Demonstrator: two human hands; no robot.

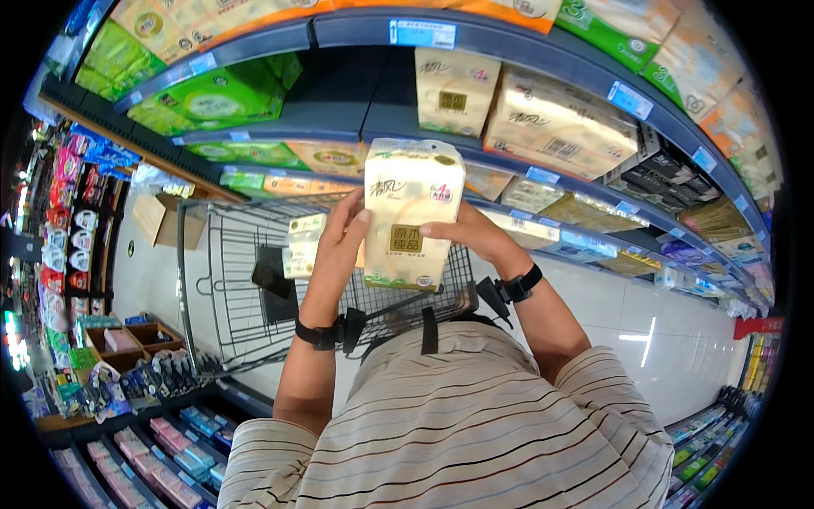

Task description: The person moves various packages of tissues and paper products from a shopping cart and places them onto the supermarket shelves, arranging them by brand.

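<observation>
Between my two hands is a cream pack of tissue paper in plastic wrap, held upright in front of my chest. My left hand grips its left side, thumb toward me. On the right side, my right hand holds it with the thumb laid across the front by the gold printed square. Below and behind the pack stands a wire shopping cart. A smaller stack of cream tissue packs rests in the cart, partly hidden by my left hand. Black straps with small devices circle both wrists.
Store shelves curve across the front, holding green tissue packs and more cream tissue packs. A cardboard box stands on the floor beyond the cart. Shelves with pink and blue packs lie at lower left.
</observation>
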